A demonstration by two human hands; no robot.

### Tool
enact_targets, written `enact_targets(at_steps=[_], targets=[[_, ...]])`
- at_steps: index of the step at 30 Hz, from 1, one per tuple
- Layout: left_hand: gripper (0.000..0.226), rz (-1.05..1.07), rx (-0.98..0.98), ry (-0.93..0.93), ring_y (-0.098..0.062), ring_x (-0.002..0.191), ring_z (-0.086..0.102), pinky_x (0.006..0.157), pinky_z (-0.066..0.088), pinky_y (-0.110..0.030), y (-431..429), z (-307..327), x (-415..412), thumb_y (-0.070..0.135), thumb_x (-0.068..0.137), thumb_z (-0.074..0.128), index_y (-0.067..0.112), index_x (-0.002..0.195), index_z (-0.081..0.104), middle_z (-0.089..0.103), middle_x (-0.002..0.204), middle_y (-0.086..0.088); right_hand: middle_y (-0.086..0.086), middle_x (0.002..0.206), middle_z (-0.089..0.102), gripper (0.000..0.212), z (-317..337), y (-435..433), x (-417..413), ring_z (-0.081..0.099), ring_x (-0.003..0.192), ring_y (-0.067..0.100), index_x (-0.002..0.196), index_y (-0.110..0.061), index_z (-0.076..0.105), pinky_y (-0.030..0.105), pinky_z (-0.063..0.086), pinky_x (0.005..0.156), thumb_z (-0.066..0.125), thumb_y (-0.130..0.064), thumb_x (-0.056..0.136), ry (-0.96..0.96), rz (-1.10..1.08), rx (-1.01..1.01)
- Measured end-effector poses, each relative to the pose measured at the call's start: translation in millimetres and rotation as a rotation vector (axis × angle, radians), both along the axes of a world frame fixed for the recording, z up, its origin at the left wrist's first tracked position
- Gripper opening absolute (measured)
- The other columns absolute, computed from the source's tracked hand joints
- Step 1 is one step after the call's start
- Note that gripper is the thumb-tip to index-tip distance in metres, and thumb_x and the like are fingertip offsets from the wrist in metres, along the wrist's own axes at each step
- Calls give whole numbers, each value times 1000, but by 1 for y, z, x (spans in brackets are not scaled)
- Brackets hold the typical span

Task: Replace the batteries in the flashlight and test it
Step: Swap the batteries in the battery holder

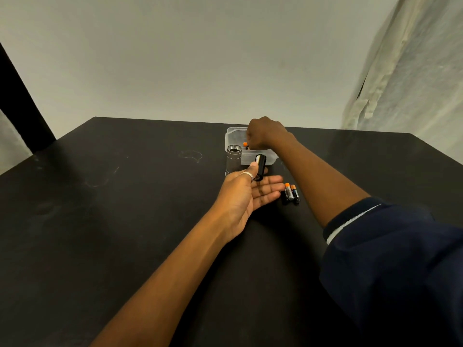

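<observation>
Left hand (246,194) pinches black battery holder (260,167); right hand (263,134) grips battery (245,145) inside clear container (231,136) on table (125,196).

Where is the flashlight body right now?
Head view, centre: the flashlight body stands upright on the table, open end up, at the left side of the clear container, just beyond the left hand holding the battery holder.

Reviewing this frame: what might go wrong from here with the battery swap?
The two loose batteries lie by the left hand's fingertips; old and new may get mixed as the right hand reaches into the clear container. The open flashlight body stands upright beside that container; pulling the arm back might topple it. The battery holder is only pinched at the left thumb and may slip.
</observation>
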State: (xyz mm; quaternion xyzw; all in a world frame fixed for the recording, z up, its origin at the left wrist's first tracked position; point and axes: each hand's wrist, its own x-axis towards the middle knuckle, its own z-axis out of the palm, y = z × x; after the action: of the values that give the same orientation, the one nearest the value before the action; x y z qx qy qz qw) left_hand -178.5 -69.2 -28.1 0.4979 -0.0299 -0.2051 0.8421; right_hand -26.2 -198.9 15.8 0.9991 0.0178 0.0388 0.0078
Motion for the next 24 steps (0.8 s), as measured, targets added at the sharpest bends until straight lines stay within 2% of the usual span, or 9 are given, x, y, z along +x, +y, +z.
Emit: enact_targets(at_steps=[6, 7, 9, 10, 11, 13, 16, 19, 24], targets=[[35, -9, 1, -5, -21, 80, 78, 62, 61, -26, 1, 0, 2, 30, 109, 42, 1, 114, 62, 80, 91, -15, 3, 71, 49, 33, 2, 1, 1, 54, 83, 29, 66, -15, 46, 36, 40, 69, 65, -18, 93, 26, 22, 45], [35, -11, 3, -7, -21, 80, 78, 62, 61, -26, 1, 0, 2, 30, 109, 42, 1, 114, 62, 80, 91, -15, 3, 76, 54, 26, 3, 0, -1, 56, 86, 30, 70, -13, 52, 36, 42, 70, 65, -16, 92, 16, 37, 76], [35, -15, 6, -7, -22, 81, 79, 62, 61, -26, 1, 0, 3, 29, 109, 41, 1, 115, 61, 80, 91, -15, 6, 104, 67, 6, 8, -5, -3, 61, 104, 29, 93, -11, 69, 35, 50, 80, 64, -11, 90, -28, 76, 190], [35, -17, 7, -7, -22, 82, 79, 62, 61, -26, 1, 0, 4, 29, 109, 41, 1, 115, 61, 80, 92, -15, 6, 119, 68, 19, 12, -7, -5, 61, 112, 27, 104, -13, 74, 30, 50, 83, 64, -8, 88, -62, 86, 271], [35, -18, 6, -6, -22, 82, 79, 62, 61, -26, 1, 0, 4, 29, 109, 41, 1, 116, 61, 79, 92, -16, 5, 125, 68, 26, 16, -9, -8, 62, 114, 25, 108, -14, 75, 24, 48, 79, 63, -6, 87, -96, 95, 359], [35, -17, 3, -6, -22, 82, 79, 62, 61, -26, 2, 0, 4, 29, 109, 41, 1, 116, 60, 79, 92, -16, 3, 121, 71, 27, 24, -12, -23, 65, 104, 17, 107, -15, 76, 15, 43, 67, 64, -5, 85, -161, 101, 484], [35, -17, 4, -1, -22, 81, 79, 61, 61, -26, 1, 0, 2, 29, 109, 41, 0, 116, 60, 80, 90, -16, 1, 101, 76, 22, 28, -18, -52, 66, 83, 5, 107, -16, 75, 15, 44, 66, 65, -9, 89, -225, 113, 659], [36, -21, 17, -1, -22, 80, 79, 61, 61, -26, 1, 2, 0, 28, 109, 41, -1, 120, 60, 80, 90, -16, 5, 91, 78, 17, 26, -25, -88, 76, 83, 14, 109, -14, 70, 24, 58, 69, 65, -11, 94, -234, 145, 913], [35, -9, 17, -17, -21, 80, 78, 63, 62, -26, 4, 4, -4, 27, 110, 39, 0, 115, 61, 80, 89, -14, 13, 95, 75, 22, 20, -31, -136, 79, 82, 25, 118, -10, 62, 33, 62, 62, 67, -8, 97, -184, 128, 1206]])
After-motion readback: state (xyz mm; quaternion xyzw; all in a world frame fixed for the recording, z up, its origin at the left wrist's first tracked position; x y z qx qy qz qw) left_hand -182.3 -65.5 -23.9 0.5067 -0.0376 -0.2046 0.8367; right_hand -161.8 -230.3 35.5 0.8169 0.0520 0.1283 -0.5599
